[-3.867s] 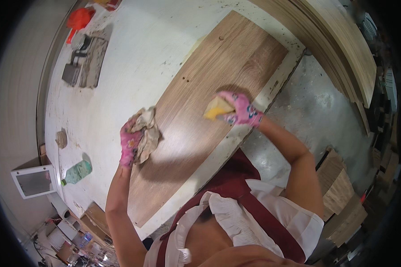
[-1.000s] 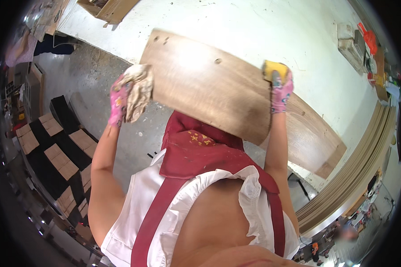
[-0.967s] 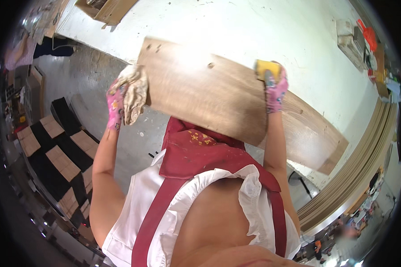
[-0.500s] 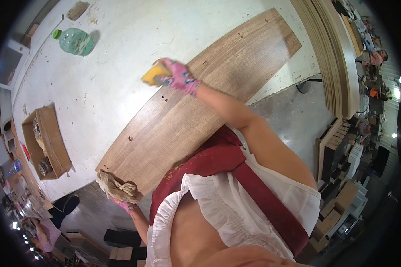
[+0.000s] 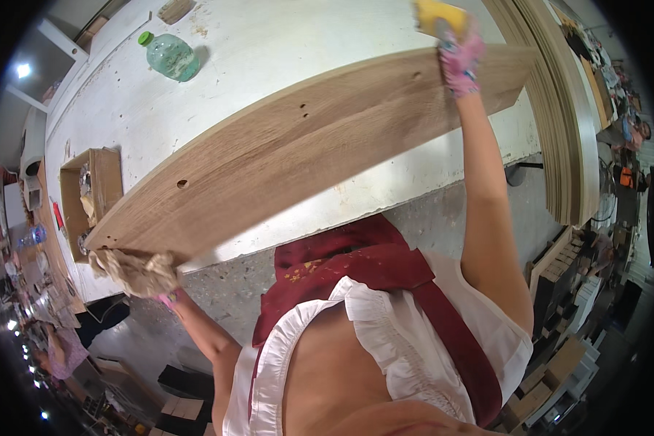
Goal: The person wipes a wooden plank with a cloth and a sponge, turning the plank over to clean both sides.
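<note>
Over the white workbench [image 5: 254, 51], we carry the long wooden board [image 5: 305, 152]: left hand [image 5: 142, 272] clamps its near end through a rag [image 5: 127, 265], right hand [image 5: 459, 54] grips the far edge, pinching a yellow sponge [image 5: 439, 14]. Keep both ends level.

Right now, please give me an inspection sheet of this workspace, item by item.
Surface: white worktable, scuffed and dusty.
Job's things: long wooden board with drilled holes, lying across the table edge; yellow sponge; beige rag.
Clutter: green plastic bottle; open wooden box; small wood block.
Hands: left hand grips rag at board's end; right hand holds sponge on board.
Cables: nothing seen.
Surroundings: stacked boards, concrete floor.
</note>
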`<state>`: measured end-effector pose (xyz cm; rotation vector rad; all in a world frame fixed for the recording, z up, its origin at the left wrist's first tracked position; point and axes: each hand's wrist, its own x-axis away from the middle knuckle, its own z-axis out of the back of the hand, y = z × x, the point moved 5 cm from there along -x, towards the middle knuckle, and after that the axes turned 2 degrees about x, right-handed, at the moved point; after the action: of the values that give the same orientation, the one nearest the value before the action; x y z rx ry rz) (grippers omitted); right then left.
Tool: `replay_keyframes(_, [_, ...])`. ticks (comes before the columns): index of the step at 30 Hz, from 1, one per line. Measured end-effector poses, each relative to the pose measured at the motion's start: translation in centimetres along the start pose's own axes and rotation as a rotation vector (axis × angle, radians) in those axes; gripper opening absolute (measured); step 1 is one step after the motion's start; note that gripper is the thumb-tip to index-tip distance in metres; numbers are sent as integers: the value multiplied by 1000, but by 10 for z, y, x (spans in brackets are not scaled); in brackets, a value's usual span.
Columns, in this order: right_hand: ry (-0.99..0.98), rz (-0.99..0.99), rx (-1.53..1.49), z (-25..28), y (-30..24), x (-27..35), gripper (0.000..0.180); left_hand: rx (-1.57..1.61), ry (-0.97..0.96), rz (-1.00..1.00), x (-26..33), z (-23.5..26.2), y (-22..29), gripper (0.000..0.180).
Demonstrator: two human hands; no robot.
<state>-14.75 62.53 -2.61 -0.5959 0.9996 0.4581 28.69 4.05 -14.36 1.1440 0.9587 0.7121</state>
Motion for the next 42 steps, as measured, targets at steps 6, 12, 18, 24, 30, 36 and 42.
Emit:
replay_keyframes(6, [462,-532,-443,79,-23,47,37,235,-150,-238,-32,-57,14,42])
replay_keyframes(12, [427,-843,-1031,133,19,135,76,213,6,-134,4,2,-1,42])
replay_keyframes(18, [287,-599,-61,180,-31,160,73,159,275,312,95,83,-34,43])
replay_keyframes(24, [232,-433,-271,191,-3,193,48,300,310,467,116,84,-47,43])
replay_keyframes(30, [232,-156,201,174,-62,179,46,379,288,488,108,69,-39,43])
replay_keyframes(36, [276,-771,-253,132,-63,230,51,490,273,480,88,43,-30,44])
replay_keyframes(42, [168,-763,-493,72,-51,238,46,418,615,477,103,56,5,36])
